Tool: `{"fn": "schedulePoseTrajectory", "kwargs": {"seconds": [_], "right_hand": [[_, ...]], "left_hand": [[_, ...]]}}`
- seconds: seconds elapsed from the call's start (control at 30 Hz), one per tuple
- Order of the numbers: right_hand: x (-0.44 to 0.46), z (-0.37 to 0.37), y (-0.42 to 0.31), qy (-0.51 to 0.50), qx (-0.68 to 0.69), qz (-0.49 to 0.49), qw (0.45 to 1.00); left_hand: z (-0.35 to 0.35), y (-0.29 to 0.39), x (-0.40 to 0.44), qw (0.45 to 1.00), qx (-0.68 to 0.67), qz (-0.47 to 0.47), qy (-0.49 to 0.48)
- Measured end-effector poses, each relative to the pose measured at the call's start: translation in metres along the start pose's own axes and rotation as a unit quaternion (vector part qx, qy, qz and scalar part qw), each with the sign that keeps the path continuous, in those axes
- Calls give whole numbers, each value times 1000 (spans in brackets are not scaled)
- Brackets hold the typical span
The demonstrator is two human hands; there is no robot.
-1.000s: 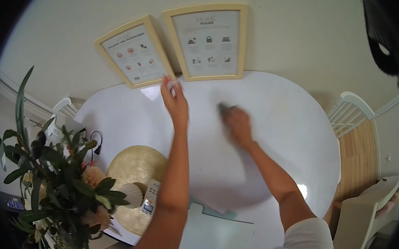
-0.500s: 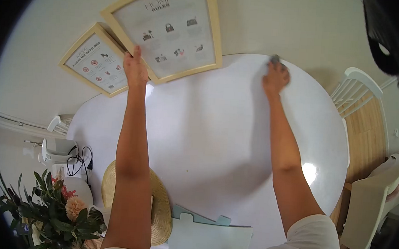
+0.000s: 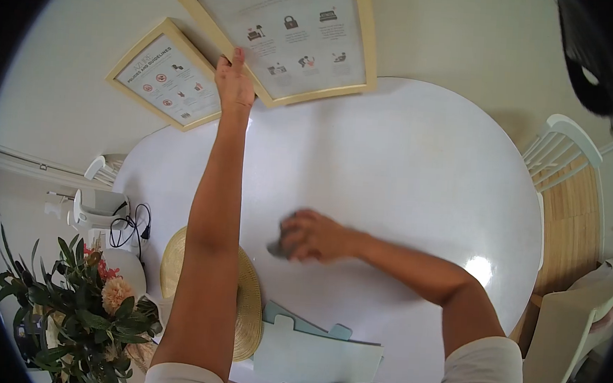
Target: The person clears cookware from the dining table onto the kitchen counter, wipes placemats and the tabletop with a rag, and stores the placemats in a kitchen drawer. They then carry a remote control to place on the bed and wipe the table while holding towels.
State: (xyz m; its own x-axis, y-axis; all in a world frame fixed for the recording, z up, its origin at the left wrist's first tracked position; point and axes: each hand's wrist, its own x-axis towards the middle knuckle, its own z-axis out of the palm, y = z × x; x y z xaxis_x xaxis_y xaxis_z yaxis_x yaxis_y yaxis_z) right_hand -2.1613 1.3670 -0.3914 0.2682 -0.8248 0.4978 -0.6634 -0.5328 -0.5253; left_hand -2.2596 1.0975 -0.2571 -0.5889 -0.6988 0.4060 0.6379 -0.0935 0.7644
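Observation:
At the lower left edge of the large wooden picture frame (image 3: 307, 58), headed "RULES", my left hand (image 3: 236, 85) is closed around the border. The frame is tilted, with its lower edge by the far rim of the table. My right hand (image 3: 321, 238) is curled over a small grey cloth (image 3: 280, 246) on the white table (image 3: 392, 169), near the middle. Motion blurs this hand, and its fingers hide most of the cloth. Behind my left hand leans a smaller wooden frame (image 3: 166, 81) with printed guidelines, against the wall.
A straw hat (image 3: 249, 307) and pale green placemats or folders (image 3: 317, 354) lie along the near edge. To the left are a flower arrangement (image 3: 96, 305), a white appliance (image 3: 98, 210) and a black cord (image 3: 130, 230). White chairs (image 3: 561, 151) stand around the table.
My right hand has swept from the far right rim to the table's middle, bringing the cloth toward me and left. My left hand keeps its grip on the large frame; the view has shifted slightly.

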Motion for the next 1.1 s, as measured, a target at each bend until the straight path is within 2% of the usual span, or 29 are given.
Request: {"fn": "schedulePoseTrajectory", "kwargs": {"seconds": [0.07,0.17,0.23,0.37,0.43,0.47,0.5,0.53,0.67,0.7,0.73,0.77,0.8,0.87,0.9,0.93,1.0,1.03,1.07,1.1], "right_hand": [[-31,-3,-39,-77,25,4,997],[-66,-22,-80,-125,3,31,992],[-84,-28,-91,-64,37,101,992],[-88,-40,-93,-52,1,140,989],[-84,-37,-89,-15,-33,162,986],[-82,-38,-86,-18,-32,154,987],[-80,-39,-83,-6,-29,174,984],[-76,-39,-78,3,-23,189,982],[-65,-45,-70,21,-38,174,984],[-63,-46,-72,20,-49,188,981],[-62,-46,-73,19,-60,202,977],[-60,-43,-73,13,-55,189,980],[-60,-40,-74,24,-69,208,975],[-54,-36,-75,30,-76,218,972],[-49,-36,-75,34,-82,236,968],[-45,-36,-76,38,-89,254,962],[-42,-33,-75,34,-94,258,961],[-41,-32,-75,33,-103,269,957],[-41,-31,-75,30,-102,267,958],[-41,-31,-76,29,-103,273,956]], "left_hand": [[-16,-18,8,1000,-2,-8,-10],[-17,-22,8,1000,12,-22,8],[-18,-27,8,999,20,-35,8],[-24,-35,7,999,8,-46,8],[-21,-36,6,999,9,-46,19],[-18,-36,6,997,21,-76,5],[-20,-31,6,994,38,-102,-3],[-31,-38,11,992,89,-87,12],[-45,-29,3,978,194,-73,10],[-48,-27,-4,921,365,75,112],[-57,-26,-7,804,513,214,210],[-72,-22,-8,706,631,208,246],[-81,-22,-5,697,636,210,256],[-85,-25,0,700,669,-17,248],[-106,-37,9,675,710,53,194],[-108,-31,9,669,713,52,202],[-102,-20,14,724,671,6,159],[-104,-26,16,648,746,26,152],[-110,-30,19,647,746,25,156],[-115,-34,24,578,802,-2,151]]}}
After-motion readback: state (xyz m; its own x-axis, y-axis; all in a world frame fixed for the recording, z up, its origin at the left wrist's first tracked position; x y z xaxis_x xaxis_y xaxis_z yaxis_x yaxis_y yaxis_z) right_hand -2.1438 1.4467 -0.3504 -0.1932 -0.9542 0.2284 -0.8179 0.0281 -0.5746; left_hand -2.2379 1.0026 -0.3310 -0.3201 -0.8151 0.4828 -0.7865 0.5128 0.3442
